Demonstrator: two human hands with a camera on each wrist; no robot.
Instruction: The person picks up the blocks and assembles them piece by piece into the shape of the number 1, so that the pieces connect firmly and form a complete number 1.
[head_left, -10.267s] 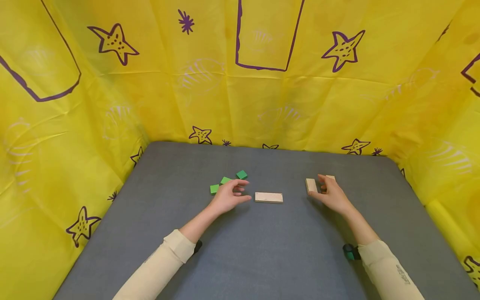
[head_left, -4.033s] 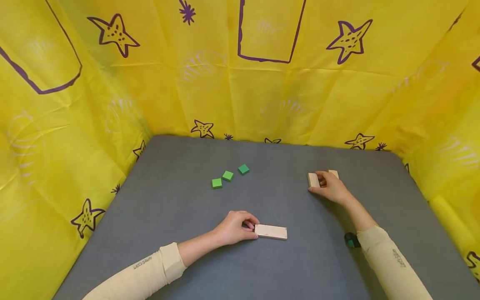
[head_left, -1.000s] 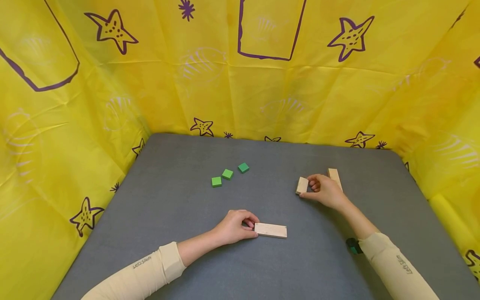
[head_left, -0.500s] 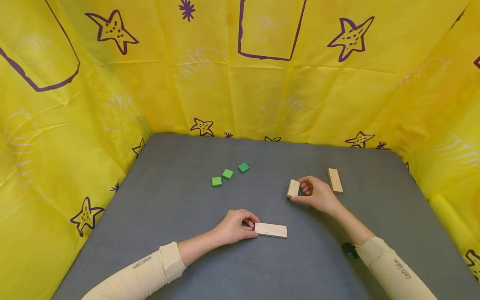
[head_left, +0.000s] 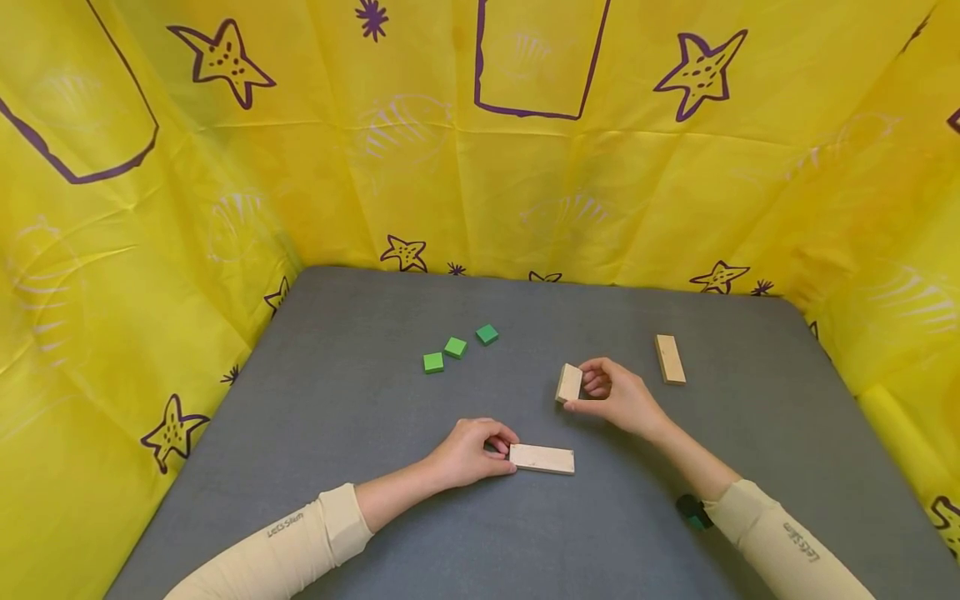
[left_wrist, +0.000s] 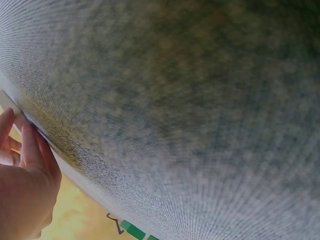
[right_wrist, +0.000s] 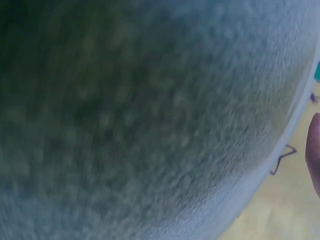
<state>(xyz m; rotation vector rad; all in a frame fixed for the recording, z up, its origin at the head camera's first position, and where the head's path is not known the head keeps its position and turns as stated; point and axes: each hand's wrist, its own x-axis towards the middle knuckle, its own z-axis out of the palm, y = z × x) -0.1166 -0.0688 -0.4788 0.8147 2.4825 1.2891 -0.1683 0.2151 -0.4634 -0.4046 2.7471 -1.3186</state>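
Observation:
In the head view my left hand [head_left: 472, 454] pinches the left end of a pale wooden block [head_left: 542, 458] lying flat on the grey table. The left wrist view shows that hand's fingers [left_wrist: 32, 147] at the block's edge. Farther back and to the right, my right hand [head_left: 622, 400] grips a second wooden block [head_left: 569, 383] between thumb and fingers; part of this block is hidden behind them. It is slightly tilted, behind the first block and apart from it. Only a fingertip [right_wrist: 313, 155] shows in the right wrist view.
A third wooden block [head_left: 670, 360] lies at the back right. Toward the back left are two light green square tiles [head_left: 433, 362] and a darker green one [head_left: 487, 334]. Yellow cloth [head_left: 525, 200] with starfish drawings walls the grey table [head_left: 360, 333] at the back and sides.
Over the last second my right hand has carried its wooden block left and nearer, away from the third block. Earlier, my left hand took the first block and drew it nearer; now it stays still.

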